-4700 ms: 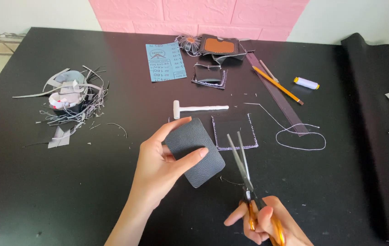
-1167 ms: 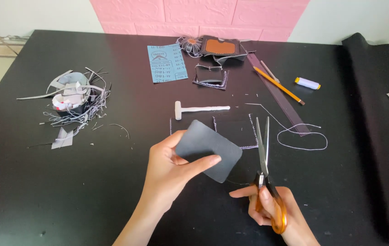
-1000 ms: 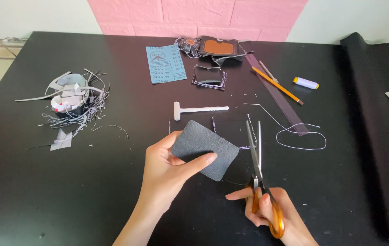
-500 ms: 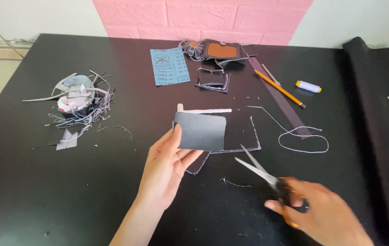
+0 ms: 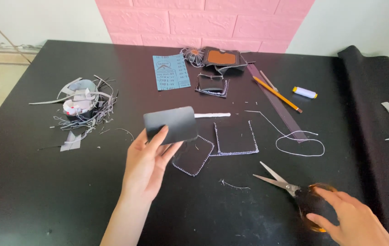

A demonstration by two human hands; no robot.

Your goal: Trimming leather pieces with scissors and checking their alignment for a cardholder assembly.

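— What's in the left hand (image 5: 146,159)?
— A dark leather card (image 5: 171,125), pinched and lifted above the black table (image 5: 44,191).
— And the right hand (image 5: 352,221)?
— Fingers loose on orange-handled scissors (image 5: 295,191) lying open, well apart from the card.

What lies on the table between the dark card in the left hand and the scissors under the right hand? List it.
Between the dark card in the left hand and the scissors under the right hand lie two stitched black leather pieces and a short thread scrap, all flat on the table.
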